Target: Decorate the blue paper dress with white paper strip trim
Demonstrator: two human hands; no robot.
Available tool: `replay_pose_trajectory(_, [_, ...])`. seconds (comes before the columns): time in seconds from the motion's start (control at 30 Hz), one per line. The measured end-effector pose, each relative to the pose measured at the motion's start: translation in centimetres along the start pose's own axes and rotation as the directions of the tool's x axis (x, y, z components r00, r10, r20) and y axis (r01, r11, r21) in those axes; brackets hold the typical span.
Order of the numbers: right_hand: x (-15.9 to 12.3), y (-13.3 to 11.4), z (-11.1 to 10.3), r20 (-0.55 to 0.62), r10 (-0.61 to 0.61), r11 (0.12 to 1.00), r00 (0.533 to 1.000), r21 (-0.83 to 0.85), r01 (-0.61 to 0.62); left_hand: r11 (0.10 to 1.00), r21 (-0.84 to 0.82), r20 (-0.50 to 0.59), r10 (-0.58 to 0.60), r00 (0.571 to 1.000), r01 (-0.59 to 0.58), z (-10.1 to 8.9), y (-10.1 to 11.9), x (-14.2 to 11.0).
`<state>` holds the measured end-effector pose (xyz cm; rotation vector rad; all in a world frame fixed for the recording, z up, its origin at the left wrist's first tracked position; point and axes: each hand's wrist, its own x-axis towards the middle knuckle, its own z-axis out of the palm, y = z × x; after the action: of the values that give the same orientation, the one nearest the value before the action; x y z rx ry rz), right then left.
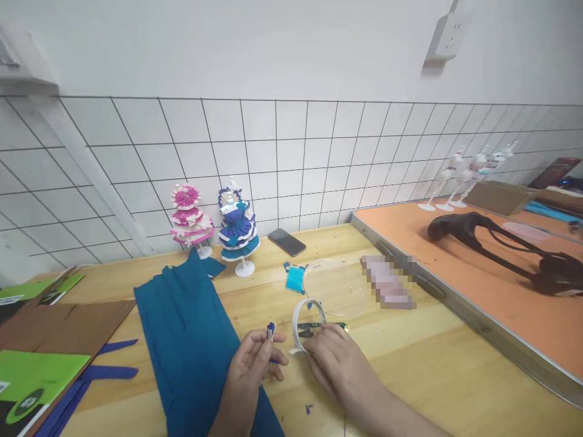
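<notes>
My left hand [255, 364] pinches a small folded strip of dark blue crepe paper [271, 331], its tip standing up between thumb and finger. A roll of white tape [298, 325] stands on edge in my right hand [337, 358], whose fingers close on its lower right side. A short loose end of tape sticks out at the lower left of the roll. Behind the roll and partly hidden by it lie dark-bladed scissors [307, 331]. A long sheet of teal crepe paper [186, 328] spreads beneath and left of my left hand.
Two paper-dressed mini mannequins, one pink [191, 215] and one blue [237, 227], stand near the wall. A phone [286, 241], turquoise thread card [296, 278] and clear round sheet [337, 288] lie ahead. A metal-edged orange board [501, 303] holds a black strap-like object [492, 243].
</notes>
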<state>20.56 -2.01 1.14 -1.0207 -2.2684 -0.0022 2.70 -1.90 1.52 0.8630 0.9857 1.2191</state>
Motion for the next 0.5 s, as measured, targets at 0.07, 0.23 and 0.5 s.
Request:
replay_pose_trajectory(0.07, [-0.12, 0.15, 0.33, -0.02, -0.013, 0.999, 1.0, -0.032, 0.013, 0.999, -0.04, 0.029, -0.015, 0.999, 0.016, 0.17, 0.11, -0.26])
replay_pose_trajectory(0.23, [-0.12, -0.02, 0.44, -0.009, -0.045, 0.999, 0.999, -0.024, 0.045, 0.994, -0.093, 0.083, -0.055, 0.995, 0.062, 0.23, 0.14, -0.58])
replay_pose_trajectory(0.5, [0.06, -0.55, 0.11, 0.01, -0.055, 0.998, 0.998, 0.014, 0.055, 1.0, 0.005, 0.095, -0.004, 0.995, 0.004, 0.08, -0.13, -0.36])
